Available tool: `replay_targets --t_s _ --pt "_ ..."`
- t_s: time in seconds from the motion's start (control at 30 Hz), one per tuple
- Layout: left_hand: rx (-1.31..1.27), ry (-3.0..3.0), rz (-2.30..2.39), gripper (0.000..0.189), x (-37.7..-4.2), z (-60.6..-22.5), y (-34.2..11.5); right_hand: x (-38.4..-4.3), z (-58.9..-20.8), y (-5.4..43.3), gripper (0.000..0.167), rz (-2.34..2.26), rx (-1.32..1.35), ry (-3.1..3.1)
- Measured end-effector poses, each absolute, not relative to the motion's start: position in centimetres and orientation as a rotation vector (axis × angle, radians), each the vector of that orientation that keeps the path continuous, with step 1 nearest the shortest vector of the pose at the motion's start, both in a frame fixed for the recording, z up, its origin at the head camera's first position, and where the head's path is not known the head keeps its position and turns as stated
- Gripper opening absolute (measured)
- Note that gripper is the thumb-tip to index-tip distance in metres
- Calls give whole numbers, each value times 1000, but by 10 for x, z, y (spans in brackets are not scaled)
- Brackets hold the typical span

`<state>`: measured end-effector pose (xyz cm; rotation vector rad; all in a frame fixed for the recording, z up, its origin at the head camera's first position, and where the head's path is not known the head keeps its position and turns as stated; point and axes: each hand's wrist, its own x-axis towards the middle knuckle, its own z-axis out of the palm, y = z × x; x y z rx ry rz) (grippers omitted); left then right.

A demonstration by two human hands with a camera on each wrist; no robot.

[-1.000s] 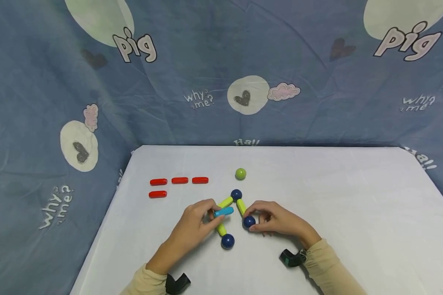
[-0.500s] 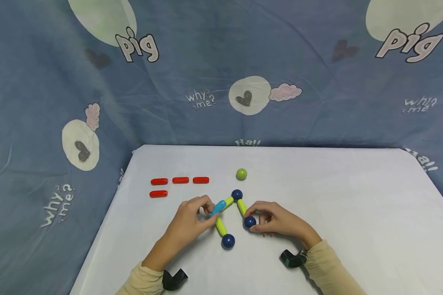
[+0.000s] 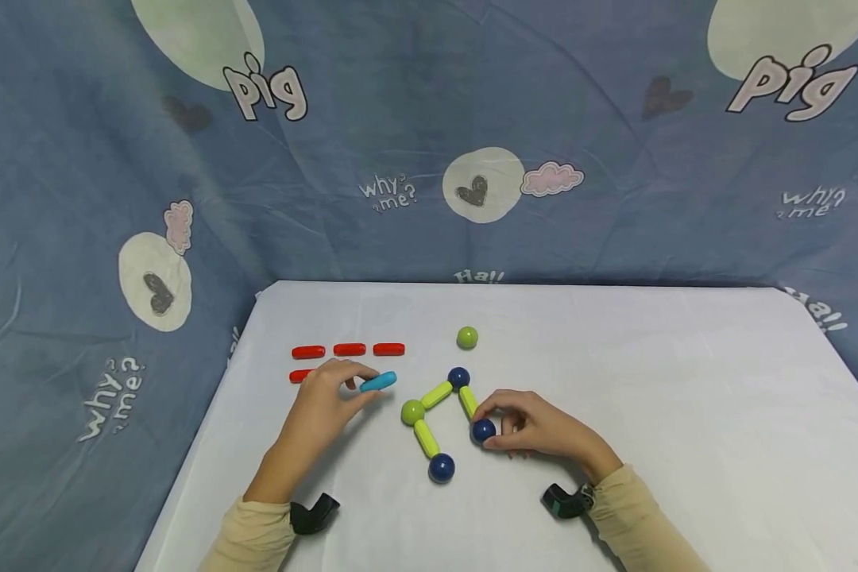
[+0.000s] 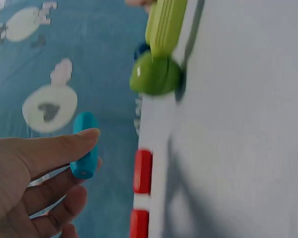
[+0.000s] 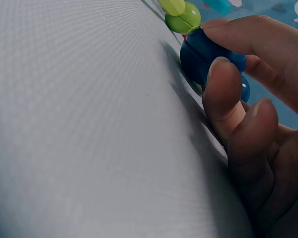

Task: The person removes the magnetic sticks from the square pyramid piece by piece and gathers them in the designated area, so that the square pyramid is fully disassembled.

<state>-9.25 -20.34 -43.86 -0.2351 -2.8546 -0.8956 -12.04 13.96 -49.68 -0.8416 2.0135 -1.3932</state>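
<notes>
A person's two hands work over a white table (image 3: 636, 373). The left hand (image 3: 322, 403) pinches a short blue rod (image 3: 378, 381) between thumb and fingertips, the gap between them just as wide as the rod; in the left wrist view, the remaining fingers curl loosely. The rod is raised above the table, left of centre. Seen from the head, its long axis runs mostly left to right on a slant, left end at the fingers, right end pointing right and slightly toward the far side.

The right hand (image 3: 539, 425) pinches a dark blue ball (image 3: 483, 431) between thumb and fingers, its other fingers bent beneath. From this ball, a yellow-green rod (image 3: 468, 403) slants far and left to the far blue ball (image 3: 459, 378). A second yellow-green stick (image 3: 437, 395) slants near and left from there to a green ball (image 3: 413, 412). A third yellow-green piece (image 3: 426, 438) runs near and right to the near blue ball (image 3: 442, 468).

Beyond this open shape sits a loose green ball (image 3: 467, 338). Far left, three red rods (image 3: 349, 349) lie end to end, left to right; a fourth red rod (image 3: 299, 376), partly behind the left hand, lies parallel on their near side.
</notes>
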Motion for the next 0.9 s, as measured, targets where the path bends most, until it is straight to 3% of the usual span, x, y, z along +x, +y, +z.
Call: replay_targets --t_s 0.37,0.9 --pt "-205 -2940 -863 23 -107 -457 -236 -121 -500 140 35 -1405 -844 2013" --pt "-213 -2952 -827 24 -108 -456 -233 -122 -499 140 36 -1400 -859 2019"
